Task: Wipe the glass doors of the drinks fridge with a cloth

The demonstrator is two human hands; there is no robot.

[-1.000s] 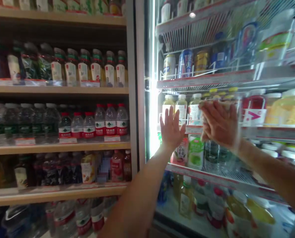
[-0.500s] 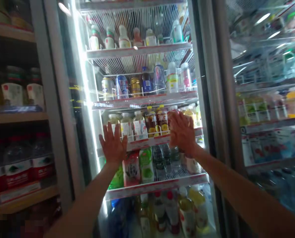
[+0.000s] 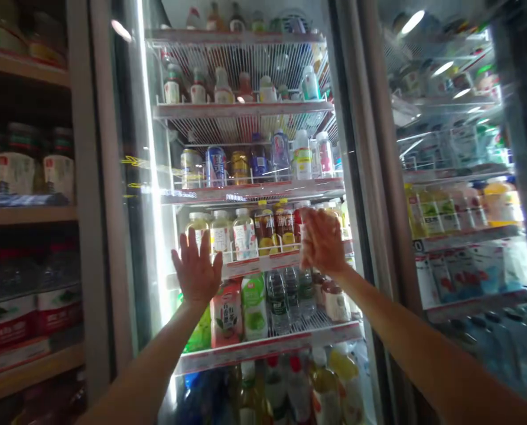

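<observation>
My left hand and my right hand are raised, open and flat, palms toward the glass door of a drinks cooler. Neither holds anything. Behind the glass, my left hand is nearest a row of pale juice bottles. My right hand partly covers bottles of orange-labelled juice. Below the hands stand a pink-and-white drink carton and bottled water. Whether my palms press on the glass, I cannot tell.
Wire cooler shelves hold cans and bottles above my hands. Wooden shelves with bottled drinks stand to the left. A neighbouring glass cooler door with packaged drinks stands to the right.
The view has swung right, from the wooden shelves to this cooler door, now near the centre. Both hands stay raised and open.
</observation>
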